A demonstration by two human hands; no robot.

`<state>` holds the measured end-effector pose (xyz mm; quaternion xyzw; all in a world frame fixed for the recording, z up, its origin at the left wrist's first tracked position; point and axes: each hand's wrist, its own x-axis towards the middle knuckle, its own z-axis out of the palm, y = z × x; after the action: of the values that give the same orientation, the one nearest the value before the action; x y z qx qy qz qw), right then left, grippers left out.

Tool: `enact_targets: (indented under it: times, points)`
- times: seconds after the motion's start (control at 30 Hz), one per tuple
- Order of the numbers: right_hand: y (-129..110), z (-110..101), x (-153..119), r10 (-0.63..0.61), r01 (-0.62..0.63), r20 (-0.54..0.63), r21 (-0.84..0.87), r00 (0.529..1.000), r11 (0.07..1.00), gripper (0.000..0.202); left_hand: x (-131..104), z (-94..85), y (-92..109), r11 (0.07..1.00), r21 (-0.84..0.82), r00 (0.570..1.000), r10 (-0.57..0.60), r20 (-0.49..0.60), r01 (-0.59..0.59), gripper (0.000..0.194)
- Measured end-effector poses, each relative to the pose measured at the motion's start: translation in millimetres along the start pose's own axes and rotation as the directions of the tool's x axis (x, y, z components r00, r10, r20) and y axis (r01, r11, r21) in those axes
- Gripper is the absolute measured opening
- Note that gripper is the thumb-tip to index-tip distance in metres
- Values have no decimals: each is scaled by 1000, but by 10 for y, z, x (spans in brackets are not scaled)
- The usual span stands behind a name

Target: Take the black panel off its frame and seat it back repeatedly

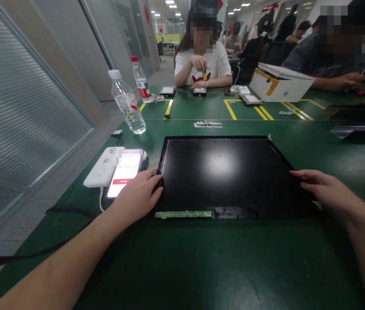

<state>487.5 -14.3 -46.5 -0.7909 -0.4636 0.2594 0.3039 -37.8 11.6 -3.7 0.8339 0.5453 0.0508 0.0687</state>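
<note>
Black panel [234,185]: steadying, probably, with left hand [139,191] and right hand [327,189] loosely spread at 9 and 3 o'clock. Calls for even support next, tbh.

We see even, fairly dim light, brighter at the far end where small white ceiling lamps [169,2] glow. A soft white glare sits mid-panel on the glossy black rectangular screen [195,185], and the lit white phone display [125,170] looks washed out. Far figures are soft, faces pixelated; straight lines lean towards our edges.
</note>
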Motion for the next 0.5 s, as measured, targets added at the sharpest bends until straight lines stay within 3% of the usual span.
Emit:
enact_targets:
  times: [0.3, 0.4, 0.5]
  points:
    - [-40, 16, -36, -53, 50, -50, -46, 997, 998, 45, -1, 84, -7, 995, -37, 995, -91, 29, 93, 63]
    - [-65, 10, -38, -84, 79, -64, -74, 994, 994, 42, 15, 120, -21, 995, -67, 996, -69, 59, 73, 62]
    - [-84, 9, -40, -96, 89, -58, -105, 994, 990, 41, 30, 142, -38, 991, -128, 999, -37, 14, 39, 57]
